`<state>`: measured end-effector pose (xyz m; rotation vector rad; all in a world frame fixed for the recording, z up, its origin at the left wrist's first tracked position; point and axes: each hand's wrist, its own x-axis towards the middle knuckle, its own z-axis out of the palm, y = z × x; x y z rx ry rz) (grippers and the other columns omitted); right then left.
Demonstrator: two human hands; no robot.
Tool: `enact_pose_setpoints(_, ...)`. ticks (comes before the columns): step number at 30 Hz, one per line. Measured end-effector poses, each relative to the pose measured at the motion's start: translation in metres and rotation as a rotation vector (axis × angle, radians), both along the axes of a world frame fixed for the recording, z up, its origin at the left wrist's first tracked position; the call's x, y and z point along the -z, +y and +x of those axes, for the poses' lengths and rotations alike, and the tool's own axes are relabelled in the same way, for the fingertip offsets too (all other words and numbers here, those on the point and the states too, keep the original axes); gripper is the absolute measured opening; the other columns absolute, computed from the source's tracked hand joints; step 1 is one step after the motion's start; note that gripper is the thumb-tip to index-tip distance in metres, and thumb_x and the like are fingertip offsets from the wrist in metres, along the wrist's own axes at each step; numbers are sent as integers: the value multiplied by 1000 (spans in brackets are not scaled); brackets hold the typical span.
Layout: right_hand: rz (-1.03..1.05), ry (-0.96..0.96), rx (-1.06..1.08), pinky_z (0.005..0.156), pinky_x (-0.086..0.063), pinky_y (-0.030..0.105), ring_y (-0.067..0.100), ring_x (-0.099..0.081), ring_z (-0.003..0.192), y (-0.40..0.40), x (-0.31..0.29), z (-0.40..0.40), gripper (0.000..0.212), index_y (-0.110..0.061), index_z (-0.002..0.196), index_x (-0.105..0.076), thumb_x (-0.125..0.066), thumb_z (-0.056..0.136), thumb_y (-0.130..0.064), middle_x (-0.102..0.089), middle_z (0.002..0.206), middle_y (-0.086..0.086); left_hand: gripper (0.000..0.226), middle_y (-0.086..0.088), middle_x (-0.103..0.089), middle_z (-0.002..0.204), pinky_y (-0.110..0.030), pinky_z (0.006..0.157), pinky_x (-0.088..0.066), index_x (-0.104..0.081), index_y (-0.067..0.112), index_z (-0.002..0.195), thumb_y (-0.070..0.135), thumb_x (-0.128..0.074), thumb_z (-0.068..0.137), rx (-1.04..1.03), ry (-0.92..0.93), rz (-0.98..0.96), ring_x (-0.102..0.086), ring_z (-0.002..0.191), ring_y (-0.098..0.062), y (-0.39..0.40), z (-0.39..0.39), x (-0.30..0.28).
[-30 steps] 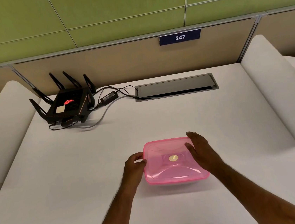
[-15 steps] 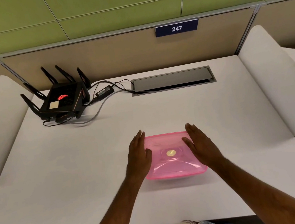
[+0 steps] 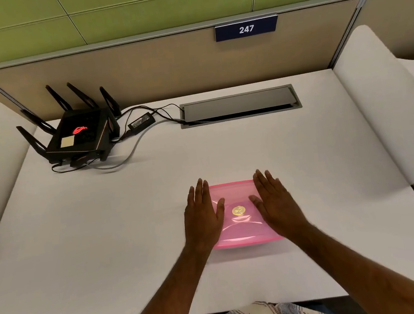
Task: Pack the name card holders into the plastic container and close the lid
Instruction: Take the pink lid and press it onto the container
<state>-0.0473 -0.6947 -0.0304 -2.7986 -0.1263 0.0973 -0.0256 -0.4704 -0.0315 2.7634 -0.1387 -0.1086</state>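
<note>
A pink translucent plastic container (image 3: 239,228) sits on the white desk (image 3: 226,154) in front of me, its lid on top with a round gold sticker (image 3: 238,210) at the centre. My left hand (image 3: 202,214) lies flat with straight fingers over the lid's left side. My right hand (image 3: 274,204) lies flat the same way over the lid's right side. No name card holders are visible; the inside of the container cannot be made out.
A black router (image 3: 76,133) with several antennas stands at the back left, with a power brick (image 3: 141,121) and cables beside it. A grey cable hatch (image 3: 240,105) is set into the desk's back edge. White side panels (image 3: 381,111) flank the desk.
My left hand let go of the container's left edge, opened, and moved flat onto the lid. My right hand stayed spread on the right side of the lid.
</note>
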Motion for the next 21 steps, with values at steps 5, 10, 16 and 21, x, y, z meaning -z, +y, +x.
enact_pose_setpoints(5,12,6,26,128,-5,41,17,8,157,6,2,-11,80,-11,161,-6,-21,101,-61,3,169,1,77,2,-16,169,-38,116,-36,-16,18,161,63,-23,99,6,3,-15,-17,154,-23,-1,-1,1)
enact_pose_setpoints(10,-2,-13,24,128,-10,43,18,4,157,6,4,-10,76,-9,161,-9,-28,105,-56,-2,170,3,76,3,-14,169,-37,115,-35,-15,18,161,63,-27,101,8,5,-22,-17,154,-22,1,-2,2)
enact_pose_setpoints(16,-20,-8,17,128,-11,43,18,6,157,5,6,-10,77,-9,161,-8,-26,103,-57,0,170,3,75,3,-15,169,-38,115,-39,-17,18,161,62,-30,101,12,-7,-17,-16,155,-21,1,-1,5)
enact_pose_setpoints(21,-19,-20,23,127,-14,46,19,2,157,6,7,-10,77,-9,161,-10,-24,103,-58,-4,170,3,75,4,-15,169,-39,113,-40,-17,19,161,62,-30,100,2,-16,-11,-16,155,-20,1,-1,6)
